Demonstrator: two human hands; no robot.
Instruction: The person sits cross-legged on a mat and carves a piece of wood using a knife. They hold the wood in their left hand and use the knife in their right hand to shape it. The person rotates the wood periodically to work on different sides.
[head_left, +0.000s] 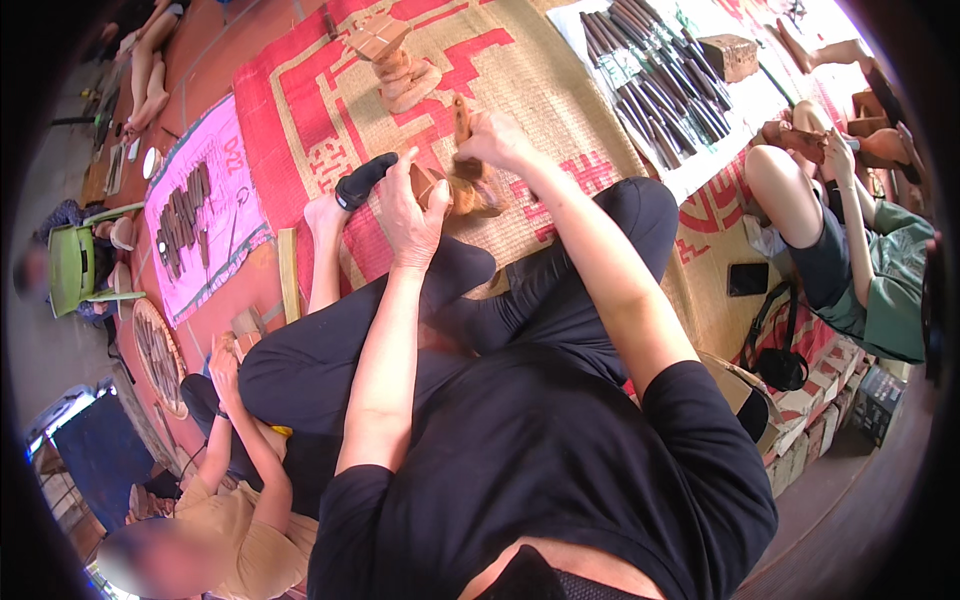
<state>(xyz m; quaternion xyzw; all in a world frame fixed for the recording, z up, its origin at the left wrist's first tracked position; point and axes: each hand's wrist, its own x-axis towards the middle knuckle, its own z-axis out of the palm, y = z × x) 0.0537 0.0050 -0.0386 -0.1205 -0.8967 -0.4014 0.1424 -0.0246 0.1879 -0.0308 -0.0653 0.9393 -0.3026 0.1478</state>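
My right hand (pixel 495 140) is closed round a brown wooden-handled tool (pixel 461 112), its handle sticking up past my fingers; the tool's exact kind is unclear. Its dark lower end meets a brown wooden piece (pixel 478 203) on the mat in front of my crossed legs. My left hand (pixel 408 218) grips a reddish-brown wooden piece (pixel 425 184) beside it, thumb on the near side and fingers on the far left. Whether these two pieces are joined is hard to make out. Farther off stands a carved wooden object (pixel 395 68) with a flat square top.
Several dark rod-like tools (pixel 660 85) lie on a white sheet at the far right, and more dark rods (pixel 184 220) on a pink cloth at left. People sit on both sides. A phone (pixel 747 280) lies right of my knee; a woven tray (pixel 158 355) rests at left.
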